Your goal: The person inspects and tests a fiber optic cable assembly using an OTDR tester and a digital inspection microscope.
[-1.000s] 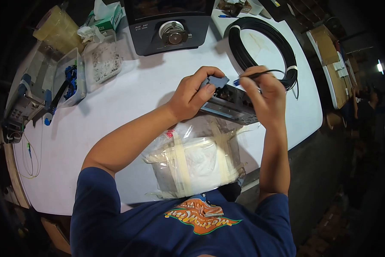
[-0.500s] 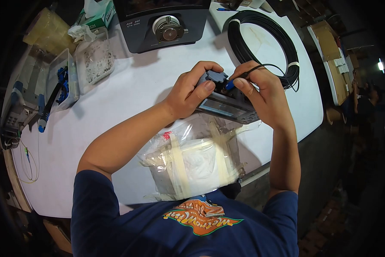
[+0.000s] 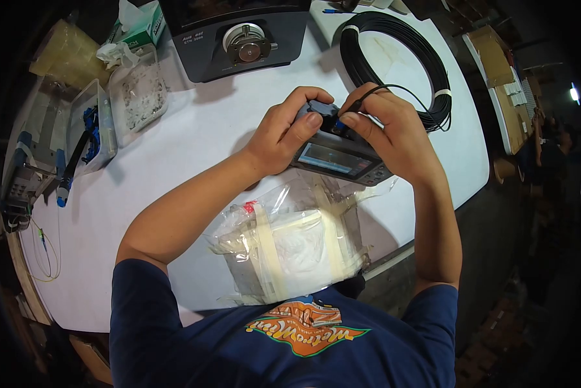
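Observation:
A dark handheld test meter (image 3: 336,160) with a lit screen is tilted up above the table. My left hand (image 3: 283,132) is closed around its left side, the thumb by a grey-blue cap or knob (image 3: 321,108) on the top edge. At that same edge my right hand (image 3: 387,129) pinches a blue cable connector (image 3: 340,125) on the end of a thin black cable (image 3: 394,86). The connector's tip is at the meter's top; whether it sits in a port is hidden by my fingers. The cable loops back to a black cable coil (image 3: 442,71).
Below the meter lies a taped clear plastic pouch (image 3: 297,249). A grey machine (image 3: 239,48) with a round metal fixture stands at the back. To the left are a bin of blue connectors (image 3: 93,129), a tray of small bits (image 3: 138,97) and a tissue box (image 3: 142,26).
The meter's screen has tilted further toward me and shows more fully. Both hands have shifted slightly with it, the right still pinching the blue connector. The whole view has moved slightly.

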Motion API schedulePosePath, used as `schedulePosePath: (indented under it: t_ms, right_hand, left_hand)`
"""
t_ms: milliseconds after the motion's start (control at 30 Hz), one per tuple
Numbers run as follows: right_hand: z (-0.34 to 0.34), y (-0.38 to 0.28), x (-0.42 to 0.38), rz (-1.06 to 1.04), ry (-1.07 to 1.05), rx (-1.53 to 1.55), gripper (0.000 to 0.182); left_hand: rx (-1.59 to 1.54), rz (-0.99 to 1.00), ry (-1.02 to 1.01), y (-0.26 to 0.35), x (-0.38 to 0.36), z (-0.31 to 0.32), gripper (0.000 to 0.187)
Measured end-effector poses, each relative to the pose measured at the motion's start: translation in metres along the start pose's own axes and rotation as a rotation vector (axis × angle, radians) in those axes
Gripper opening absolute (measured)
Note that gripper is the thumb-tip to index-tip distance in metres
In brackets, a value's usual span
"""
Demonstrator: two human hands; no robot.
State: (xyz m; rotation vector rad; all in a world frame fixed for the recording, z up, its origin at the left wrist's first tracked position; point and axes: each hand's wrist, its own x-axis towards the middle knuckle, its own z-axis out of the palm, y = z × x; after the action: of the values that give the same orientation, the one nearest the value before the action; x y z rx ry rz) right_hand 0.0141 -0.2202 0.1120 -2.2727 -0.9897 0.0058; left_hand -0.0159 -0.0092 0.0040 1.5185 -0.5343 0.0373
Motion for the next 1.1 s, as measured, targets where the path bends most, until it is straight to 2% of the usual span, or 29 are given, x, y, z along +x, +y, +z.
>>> schedulePosePath:
  t_ms: [133,200,333,400,533,633,833,933,1000,1033,1100]
  right_hand:
    - [0.002,0.007,0.004,-0.030,-0.001,0.031,0.024]
    - [0.005,0.010,0.006,-0.068,0.028,0.031,0.025]
    - [0.002,0.012,0.006,-0.066,-0.010,0.014,0.029]
    - [0.001,0.012,0.006,-0.073,-0.008,-0.032,0.030]
    - [0.002,0.013,0.004,0.020,-0.040,0.035,0.032]
    - [0.007,0.010,0.001,0.129,0.057,0.165,0.032]
    - [0.005,0.010,0.006,0.095,0.031,0.060,0.028]
    - [-0.001,0.009,0.009,-0.012,-0.002,0.028,0.029]
    - [-0.004,0.004,0.009,0.141,-0.027,-0.011,0.028]
    - [-0.004,0.002,0.007,0.140,-0.029,-0.014,0.028]
    - [0.000,-0.001,-0.003,0.154,0.168,-0.052,0.027]
  left_hand:
    - [0.004,-0.010,0.029,0.000,0.003,0.004,0.058]
    - [-0.029,0.043,0.099,-0.002,0.005,0.006,0.046]
    - [-0.015,0.073,0.097,-0.002,0.005,0.006,0.047]
    - [-0.078,-0.008,0.087,-0.004,0.004,0.005,0.048]
    - [-0.081,0.024,0.088,-0.004,0.003,0.006,0.048]
    - [-0.090,0.010,0.107,-0.005,0.001,0.007,0.048]
    - [-0.068,-0.007,0.102,-0.003,0.003,0.005,0.050]
    - [-0.036,-0.005,0.091,-0.005,0.004,0.004,0.049]
    - [-0.094,-0.048,0.113,-0.007,0.007,0.005,0.050]
    - [-0.097,-0.045,0.116,-0.007,0.007,0.006,0.050]
    - [-0.184,-0.095,0.113,-0.008,0.005,0.006,0.052]
